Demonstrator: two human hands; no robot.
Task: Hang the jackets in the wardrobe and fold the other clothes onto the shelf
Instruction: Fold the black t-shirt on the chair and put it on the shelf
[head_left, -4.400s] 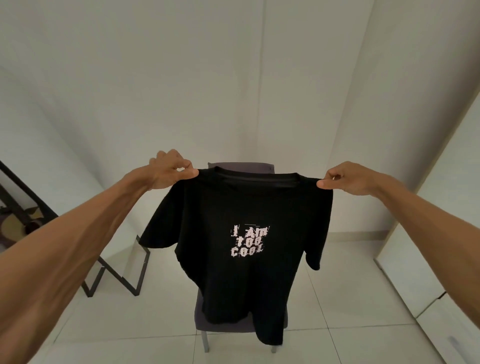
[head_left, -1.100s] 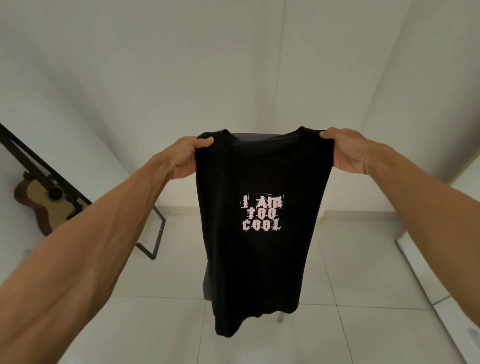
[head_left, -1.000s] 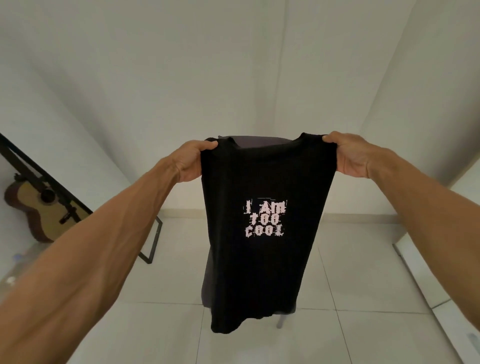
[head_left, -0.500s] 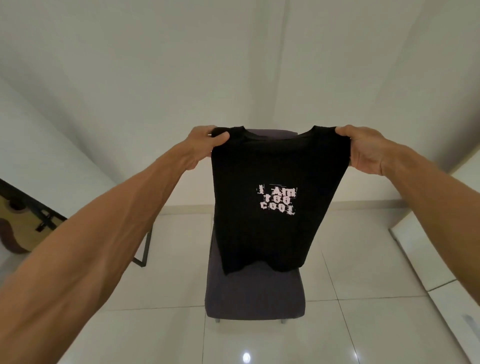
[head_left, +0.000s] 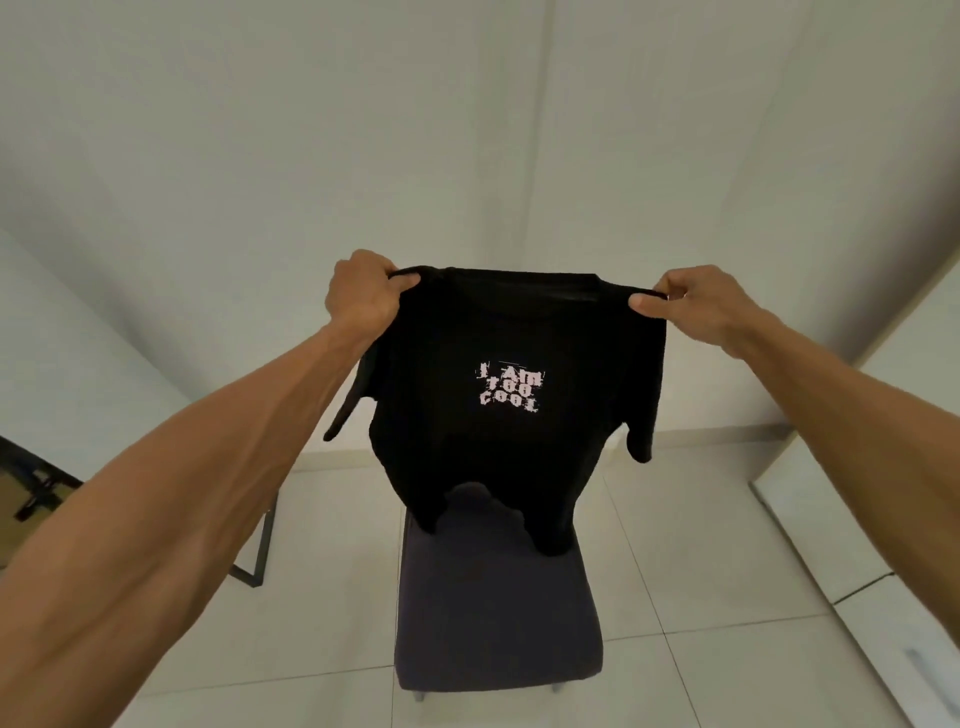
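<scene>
A black T-shirt (head_left: 498, 457) with white lettering "I AM TOO COOL" hangs in front of me, printed side towards me. My left hand (head_left: 366, 301) pinches its left shoulder and my right hand (head_left: 691, 304) pinches its right shoulder, both arms stretched out. The sleeves hang loose at either side. Its hem drapes over the back part of the seat of a dark grey chair (head_left: 493, 613) below. No wardrobe shelf or jacket shows.
The chair stands on a pale tiled floor (head_left: 701, 571) in a corner of white walls. A black metal frame (head_left: 257, 551) leans at the left, with part of a guitar (head_left: 21, 499) behind it. White cabinet fronts (head_left: 857, 545) run along the right.
The shirt has dropped lower and its hem now lies on the chair seat. The sleeves, tucked behind a moment ago, hang out at the sides again. My hands have spread wider apart.
</scene>
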